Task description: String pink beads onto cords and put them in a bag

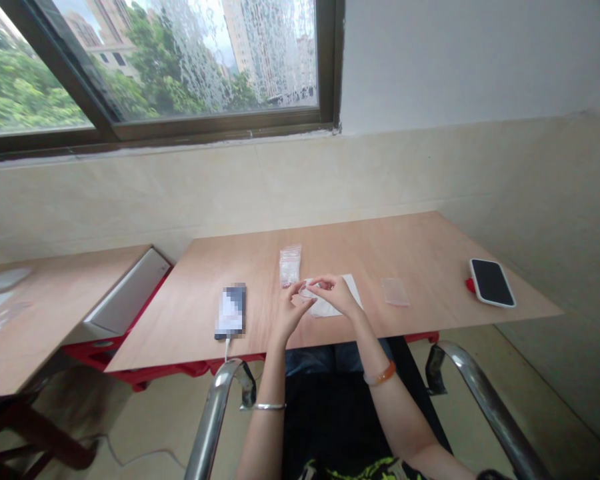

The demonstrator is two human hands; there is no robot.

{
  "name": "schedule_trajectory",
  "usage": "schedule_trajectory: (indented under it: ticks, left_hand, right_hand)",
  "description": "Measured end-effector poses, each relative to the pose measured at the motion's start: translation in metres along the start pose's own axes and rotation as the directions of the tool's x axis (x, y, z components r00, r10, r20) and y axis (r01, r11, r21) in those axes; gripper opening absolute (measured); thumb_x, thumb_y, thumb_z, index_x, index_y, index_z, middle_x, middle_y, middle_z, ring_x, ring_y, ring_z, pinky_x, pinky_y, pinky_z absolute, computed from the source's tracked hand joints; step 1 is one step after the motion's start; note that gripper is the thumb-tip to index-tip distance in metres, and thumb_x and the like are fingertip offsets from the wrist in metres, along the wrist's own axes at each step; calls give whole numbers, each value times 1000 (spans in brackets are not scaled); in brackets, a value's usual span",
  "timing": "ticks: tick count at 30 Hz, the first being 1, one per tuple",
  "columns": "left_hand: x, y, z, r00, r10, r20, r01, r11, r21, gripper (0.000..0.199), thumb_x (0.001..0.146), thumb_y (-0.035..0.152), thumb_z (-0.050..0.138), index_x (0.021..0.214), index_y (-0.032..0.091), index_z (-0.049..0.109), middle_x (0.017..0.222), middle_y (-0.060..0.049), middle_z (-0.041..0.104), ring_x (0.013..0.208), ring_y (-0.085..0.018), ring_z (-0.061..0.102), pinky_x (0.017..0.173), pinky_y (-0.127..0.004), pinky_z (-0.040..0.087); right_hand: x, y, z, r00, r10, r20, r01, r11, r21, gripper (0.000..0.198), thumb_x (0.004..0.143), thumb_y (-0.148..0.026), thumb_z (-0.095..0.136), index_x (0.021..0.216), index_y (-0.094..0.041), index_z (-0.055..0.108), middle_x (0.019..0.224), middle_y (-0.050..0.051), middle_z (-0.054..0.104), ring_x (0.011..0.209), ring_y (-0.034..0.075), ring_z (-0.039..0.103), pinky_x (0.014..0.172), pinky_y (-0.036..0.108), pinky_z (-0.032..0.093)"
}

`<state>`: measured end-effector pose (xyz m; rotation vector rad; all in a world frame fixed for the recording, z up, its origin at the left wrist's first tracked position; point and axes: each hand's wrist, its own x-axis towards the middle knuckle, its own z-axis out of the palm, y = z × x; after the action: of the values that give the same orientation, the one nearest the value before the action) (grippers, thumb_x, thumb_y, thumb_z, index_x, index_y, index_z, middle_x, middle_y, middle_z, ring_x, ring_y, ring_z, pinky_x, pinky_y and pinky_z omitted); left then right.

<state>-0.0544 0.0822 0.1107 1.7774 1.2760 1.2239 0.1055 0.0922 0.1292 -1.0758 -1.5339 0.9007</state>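
Over a white sheet of paper (351, 288) on the wooden table, my left hand (290, 312) and my right hand (337, 295) come close together. My right hand's fingers are pinched on something thin and pale, too small to name. The fingertips of my left hand curl toward the same spot, and what they hold is too small to make out. A stack of small clear zip bags (290, 263) lies just beyond my left hand. Right of the paper rests a flat clear plastic bag (395, 292).
A phone (231, 310) with a white cable lies at left; another phone (493, 283) sits on a red thing at right. Metal chair armrests (220, 400) flank my arms. A second table (45, 313) with plastic bags stands at left, below a window.
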Motion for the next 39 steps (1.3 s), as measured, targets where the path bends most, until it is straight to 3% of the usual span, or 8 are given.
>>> schedule_trajectory:
  ticks: [5, 10, 13, 16, 20, 27, 32, 39]
  left_hand:
    - [-1, -3, 0, 1000, -8, -12, 8, 1000, 3, 42, 72, 37, 70, 110, 21, 61, 113, -10, 64, 107, -24, 59, 91, -42, 44]
    - [-1, -1, -2, 1000, -11, -9, 11, 1000, -3, 45, 71, 36, 72, 112, 21, 60, 111, -9, 65, 106, -24, 60, 91, -41, 44]
    - [-2, 0, -2, 1000, -25, -11, 25, 1000, -12, 42, 72, 34, 71, 111, 21, 60, 112, -10, 64, 107, -23, 59, 92, -40, 43]
    - [-2, 1, -2, 1000, -23, -19, 23, 1000, -6, 42, 72, 34, 71, 110, 21, 60, 112, -10, 64, 106, -23, 59, 91, -40, 43]
    - [-3, 6, -3, 999, -25, -34, 25, 1000, 9, 43, 70, 33, 72, 109, 20, 60, 110, -9, 64, 105, -24, 59, 91, -41, 44]
    - [-4, 13, -7, 998, -56, -30, 56, 998, 21, 43, 71, 31, 72, 111, 20, 59, 111, -10, 64, 105, -24, 59, 90, -40, 44]
    - [-4, 7, -4, 997, -59, -42, 60, 998, 20, 43, 71, 32, 72, 110, 20, 59, 111, -10, 64, 106, -24, 59, 91, -41, 44]
    - [-3, -1, 1, 999, -19, -38, 20, 1000, 11, 45, 70, 36, 73, 110, 20, 60, 110, -10, 64, 105, -24, 59, 91, -40, 44]
  right_hand:
    - [-3, -1, -1, 996, -17, 92, 16, 1000, 11, 26, 78, -42, 62, 82, -19, 74, 72, 3, 68, 64, 14, 57, 60, 24, 43]
    - [3, 8, -6, 997, 34, -67, -28, 995, 92, 29, 82, -40, 56, 80, -16, 71, 79, 7, 70, 71, 17, 61, 65, 26, 46]
    - [5, 25, -6, 977, 94, -189, -100, 995, -23, 27, 83, -38, 54, 80, -15, 70, 75, 6, 68, 68, 17, 61, 63, 26, 45]
    - [7, 48, -4, 945, 205, -255, -270, 929, -252, 20, 79, -29, 58, 91, -17, 69, 79, 6, 68, 72, 17, 61, 66, 25, 45]
    - [12, 70, 3, 930, 283, -234, -362, 817, -449, 26, 77, -17, 56, 101, -19, 66, 98, 7, 67, 87, 17, 61, 72, 25, 44]
    - [26, 84, 5, 947, 290, -138, -319, 802, -505, 19, 73, -13, 61, 90, -18, 68, 96, 7, 68, 89, 17, 61, 73, 23, 43]
    - [22, 90, -5, 935, 323, -144, -348, 771, -533, 11, 75, -22, 64, 85, -17, 67, 88, 7, 68, 80, 18, 62, 66, 24, 42]
    - [10, 89, -6, 926, 334, -175, -373, 742, -557, 13, 80, -25, 60, 90, -18, 66, 93, 8, 68, 83, 18, 62, 67, 24, 41]
